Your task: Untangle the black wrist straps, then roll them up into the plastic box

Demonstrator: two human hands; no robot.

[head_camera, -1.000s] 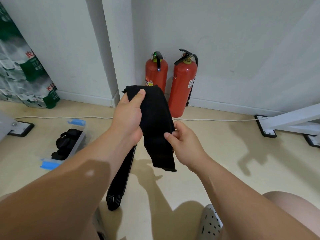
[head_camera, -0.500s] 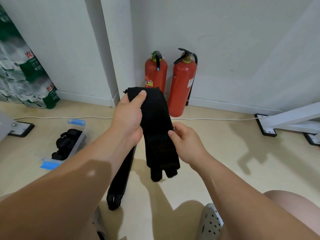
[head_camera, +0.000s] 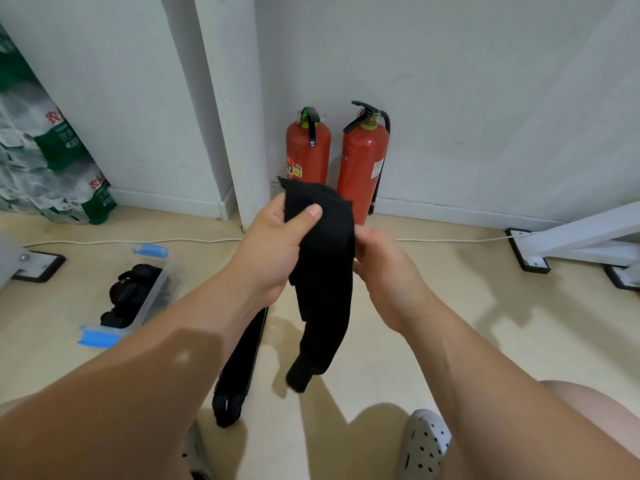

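1. Black wrist strap (head_camera: 322, 258) hangs in mid-air in front of the person. The left hand (head_camera: 273, 251) grips its top end with the thumb pressed on the front, and the loose tail dangles toward the floor (head_camera: 450, 323).
2. Right hand (head_camera: 384, 268) is at the strap's right edge but blurred, so I cannot tell whether it pinches.
3. The step looks like starting the roll: turn the top end tightly over itself with the edges aligned.
4. Let the tail hang free so twists drop out; a slack core would probably unroll.
5. Plastic box (head_camera: 157, 289) lies on the floor to the left and holds rolled straps (head_camera: 133, 292). A second strap (head_camera: 239, 368) lies on the floor under the left forearm.
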